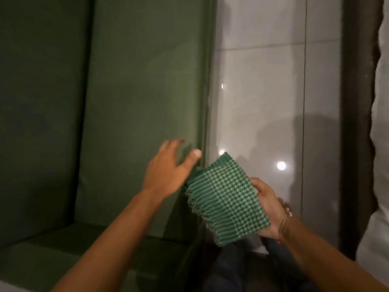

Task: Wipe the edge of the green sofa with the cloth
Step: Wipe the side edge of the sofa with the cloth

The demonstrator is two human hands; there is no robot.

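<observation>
A green sofa [136, 81] fills the left half of the view; its seam edge [205, 102] runs top to bottom beside the floor. My right hand [268, 209] holds a folded green-and-white checked cloth [225, 197] from underneath, just right of that edge and off the sofa. My left hand [168, 167] hovers with fingers spread over the sofa near the edge, thumb close to the cloth's upper left corner. It holds nothing.
Glossy grey floor tiles [263, 91] with light reflections lie right of the sofa. A dark vertical strip [355, 123] and a pale fabric surface [379, 144] stand at the far right. My legs in dark trousers [231, 268] show at the bottom.
</observation>
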